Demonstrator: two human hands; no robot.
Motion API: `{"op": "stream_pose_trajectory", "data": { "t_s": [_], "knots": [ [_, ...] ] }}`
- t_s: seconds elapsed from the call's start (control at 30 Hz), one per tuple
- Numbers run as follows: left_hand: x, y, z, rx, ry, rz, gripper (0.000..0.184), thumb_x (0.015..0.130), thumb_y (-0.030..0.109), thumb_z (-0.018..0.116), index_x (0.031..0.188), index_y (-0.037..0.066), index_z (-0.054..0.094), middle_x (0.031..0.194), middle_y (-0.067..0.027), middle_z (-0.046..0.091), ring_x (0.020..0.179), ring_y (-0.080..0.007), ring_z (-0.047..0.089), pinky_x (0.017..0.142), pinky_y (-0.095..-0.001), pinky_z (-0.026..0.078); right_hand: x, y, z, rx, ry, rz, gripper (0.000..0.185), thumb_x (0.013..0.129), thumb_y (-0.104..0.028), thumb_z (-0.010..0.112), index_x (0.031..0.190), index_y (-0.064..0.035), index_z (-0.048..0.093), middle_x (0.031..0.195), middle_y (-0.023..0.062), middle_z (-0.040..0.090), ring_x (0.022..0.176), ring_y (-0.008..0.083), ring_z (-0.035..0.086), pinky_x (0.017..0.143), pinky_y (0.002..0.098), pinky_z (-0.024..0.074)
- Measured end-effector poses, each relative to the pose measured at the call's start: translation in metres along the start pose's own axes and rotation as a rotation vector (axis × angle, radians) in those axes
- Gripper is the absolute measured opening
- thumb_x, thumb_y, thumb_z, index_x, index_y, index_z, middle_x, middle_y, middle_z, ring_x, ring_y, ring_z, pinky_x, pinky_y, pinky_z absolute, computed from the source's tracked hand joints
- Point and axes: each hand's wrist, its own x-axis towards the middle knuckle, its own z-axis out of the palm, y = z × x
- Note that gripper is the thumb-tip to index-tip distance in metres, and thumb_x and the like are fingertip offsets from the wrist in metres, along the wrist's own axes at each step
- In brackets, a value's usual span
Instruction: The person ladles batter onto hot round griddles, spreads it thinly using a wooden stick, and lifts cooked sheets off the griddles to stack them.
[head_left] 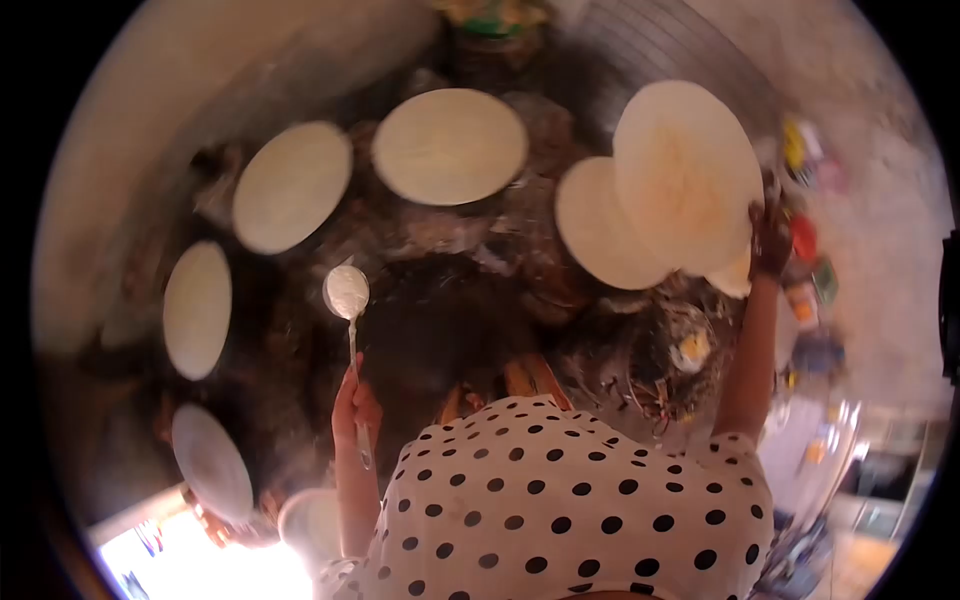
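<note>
My left hand [357, 405] is closed around the handle of a ladle [347, 291], whose round bowl is full of a white batter-like mass. At the right, my right hand [772, 238] grips the edge of a large thin round flatbread [685, 175], pale with browned patches in the middle. This flatbread overlaps another pale round [605, 225] beneath it, and a further pale edge [735, 278] shows below. Several pale discs curve around me: one at the back [450, 147], one at the back left [292, 187], and one at the left [197, 310].
A greyish disc [212, 463] and a partly hidden pale one [310, 515] lie at the lower left. Between the discs is a dark, rough surface [430, 235]. Twigs or sticks [645, 385] lie at the right. Small colourful items [803, 238] stand beyond my right hand.
</note>
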Motion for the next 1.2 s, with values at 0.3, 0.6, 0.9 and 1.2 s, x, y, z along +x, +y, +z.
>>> {"op": "stream_pose_trajectory", "data": {
  "t_s": [0.3,0.6,0.9,1.2],
  "knots": [
    [0.060,-0.133,0.151,0.144,-0.025,-0.232,0.034,0.102,0.020,0.031,0.132,0.009,0.044,0.059,0.0054,0.034,0.037,-0.0047,0.033,0.032,-0.0195,0.028,0.001,0.070,0.037,-0.497,-0.029,-0.171,0.013,0.080,-0.017,0.054,0.090,-0.0205,0.060,0.081,0.0025,0.059,0.068,0.0244,0.062,0.058,0.0378,0.0511],
    [0.050,-0.178,0.178,0.179,0.066,-0.223,0.036,0.103,0.021,0.028,0.135,0.009,0.040,0.058,0.0053,0.032,0.037,-0.0044,0.032,0.032,-0.0193,0.028,-0.154,0.159,0.130,-0.162,-0.575,0.639,0.021,0.083,-0.023,0.058,0.103,-0.0190,0.062,0.113,0.0075,0.057,0.099,0.0282,0.061,0.080,0.0405,0.0510],
    [-0.014,-0.188,0.134,-0.236,0.042,0.040,0.038,0.097,0.006,0.028,0.133,-0.002,0.037,0.059,0.0044,0.037,0.040,-0.0051,0.037,0.037,-0.0211,0.032,-0.209,0.070,0.190,-0.219,-0.209,0.356,0.034,0.089,-0.024,0.059,0.122,-0.0177,0.058,0.105,0.0165,0.063,0.086,0.0323,0.064,0.075,0.0378,0.0536],
    [-0.178,-0.218,-0.069,-1.189,0.020,0.697,0.033,0.095,0.005,0.038,0.122,-0.013,0.040,0.060,0.0057,0.041,0.042,-0.0045,0.038,0.042,-0.0202,0.032,-0.271,-0.404,0.107,1.169,-1.589,-0.154,0.019,0.092,-0.023,0.055,0.093,-0.0050,0.062,0.067,0.0024,0.062,0.051,0.0100,0.056,0.047,0.0262,0.0421]
  ]
}}
